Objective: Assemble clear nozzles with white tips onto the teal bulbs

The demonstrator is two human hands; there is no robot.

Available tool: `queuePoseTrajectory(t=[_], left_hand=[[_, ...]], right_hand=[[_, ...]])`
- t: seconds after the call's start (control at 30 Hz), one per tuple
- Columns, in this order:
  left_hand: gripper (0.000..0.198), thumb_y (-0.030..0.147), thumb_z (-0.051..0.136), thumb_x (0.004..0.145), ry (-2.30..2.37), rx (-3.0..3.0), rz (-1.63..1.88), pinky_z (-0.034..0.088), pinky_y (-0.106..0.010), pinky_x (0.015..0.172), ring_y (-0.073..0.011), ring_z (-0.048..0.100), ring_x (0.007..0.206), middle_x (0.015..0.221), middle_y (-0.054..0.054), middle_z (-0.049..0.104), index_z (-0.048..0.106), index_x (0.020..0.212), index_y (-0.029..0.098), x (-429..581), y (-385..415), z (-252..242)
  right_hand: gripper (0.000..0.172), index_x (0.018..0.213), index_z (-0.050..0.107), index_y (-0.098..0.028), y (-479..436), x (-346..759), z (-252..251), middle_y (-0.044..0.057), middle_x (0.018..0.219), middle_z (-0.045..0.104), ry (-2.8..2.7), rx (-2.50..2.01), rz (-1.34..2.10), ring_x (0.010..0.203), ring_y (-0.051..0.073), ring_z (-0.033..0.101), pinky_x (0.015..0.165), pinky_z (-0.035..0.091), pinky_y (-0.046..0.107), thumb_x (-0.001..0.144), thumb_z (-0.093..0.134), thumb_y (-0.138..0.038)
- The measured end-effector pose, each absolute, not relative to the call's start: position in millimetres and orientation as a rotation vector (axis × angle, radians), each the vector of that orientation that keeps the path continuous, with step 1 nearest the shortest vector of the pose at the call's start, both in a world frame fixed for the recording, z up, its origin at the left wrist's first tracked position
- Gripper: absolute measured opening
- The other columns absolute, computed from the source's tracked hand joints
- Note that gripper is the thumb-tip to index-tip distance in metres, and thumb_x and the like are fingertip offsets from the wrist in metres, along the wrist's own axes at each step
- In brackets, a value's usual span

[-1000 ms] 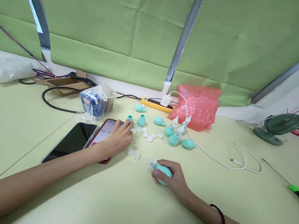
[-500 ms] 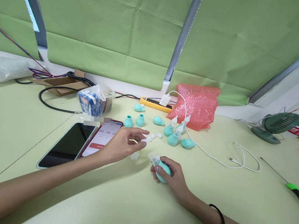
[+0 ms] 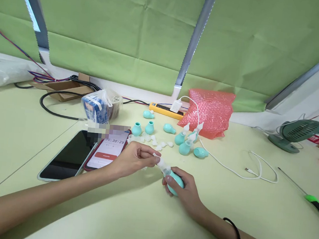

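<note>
Bright even daylight through green blinds, soft arm shadows, wide-angle bending at edges, slightly soft focus

one head-worn view looks forward and down across the bench, near the hands, with the green blinds behind.

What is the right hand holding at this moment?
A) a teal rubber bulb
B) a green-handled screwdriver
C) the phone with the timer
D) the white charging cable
A: the right hand wraps around a teal rubber bulb on the table, while the left hand pinches a small clear tip at its nozzle.
</note>
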State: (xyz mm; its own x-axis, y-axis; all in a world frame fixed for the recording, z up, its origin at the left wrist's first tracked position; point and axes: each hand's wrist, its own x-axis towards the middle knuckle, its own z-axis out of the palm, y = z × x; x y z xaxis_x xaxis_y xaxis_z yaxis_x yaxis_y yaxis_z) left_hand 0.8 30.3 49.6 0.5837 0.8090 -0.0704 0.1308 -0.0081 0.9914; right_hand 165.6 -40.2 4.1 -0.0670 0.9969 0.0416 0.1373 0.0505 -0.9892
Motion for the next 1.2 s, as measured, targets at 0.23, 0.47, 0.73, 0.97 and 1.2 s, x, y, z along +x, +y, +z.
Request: queuePoseTrajectory(t=[0.23,0.47,0.73,0.97,1.2], left_hand=[[0.021,0.028,0.063,0.065,0.741,1.528,0.527,0.047,-0.022,0.062,-0.0108,0.057,0.057,0.062,-0.003,0.065,0.067,0.078,0.012,-5.5,37.5,55.5],[0.025,0.031,0.065,0.063,0.744,1.542,0.491,0.050,-0.028,0.068,-0.0157,0.061,0.065,0.069,-0.007,0.067,0.067,0.077,0.010,-5.3,38.6,53.1],[0.019,0.025,0.068,0.062,0.677,1.407,0.480,0.052,-0.026,0.068,-0.0130,0.062,0.061,0.062,-0.004,0.066,0.067,0.073,0.010,-3.3,39.4,49.9],[0.020,0.024,0.068,0.061,0.645,1.430,0.443,0.052,-0.025,0.067,-0.0130,0.062,0.061,0.065,-0.005,0.067,0.068,0.073,0.009,-3.7,39.5,50.3],[0.018,0.025,0.069,0.060,0.635,1.458,0.451,0.052,-0.025,0.066,-0.0124,0.061,0.057,0.060,-0.004,0.066,0.068,0.070,0.010,-4.3,36.7,54.3]], right_hand=[[0.023,0.065,0.050,-0.015,-43.2,165.9,4.2,-0.003,0.051,0.042,-1.438,-1.335,1.045,0.046,0.008,0.038,0.044,0.033,0.020,0.073,0.053,-0.037],[0.019,0.068,0.053,-0.016,-44.8,166.6,1.7,-0.003,0.051,0.043,-1.561,-1.398,0.832,0.047,0.009,0.038,0.047,0.033,0.021,0.073,0.052,-0.034],[0.022,0.060,0.048,-0.017,-45.9,166.7,2.8,-0.003,0.051,0.041,-1.631,-1.363,0.779,0.047,0.009,0.037,0.047,0.031,0.021,0.075,0.049,-0.032],[0.026,0.056,0.044,-0.017,-47.7,167.2,5.4,-0.003,0.051,0.038,-1.686,-1.356,0.792,0.047,0.009,0.035,0.047,0.029,0.022,0.076,0.048,-0.033],[0.025,0.057,0.045,-0.017,-48.1,167.0,6.6,-0.003,0.051,0.039,-1.681,-1.311,0.824,0.048,0.009,0.036,0.047,0.030,0.022,0.077,0.048,-0.033]])
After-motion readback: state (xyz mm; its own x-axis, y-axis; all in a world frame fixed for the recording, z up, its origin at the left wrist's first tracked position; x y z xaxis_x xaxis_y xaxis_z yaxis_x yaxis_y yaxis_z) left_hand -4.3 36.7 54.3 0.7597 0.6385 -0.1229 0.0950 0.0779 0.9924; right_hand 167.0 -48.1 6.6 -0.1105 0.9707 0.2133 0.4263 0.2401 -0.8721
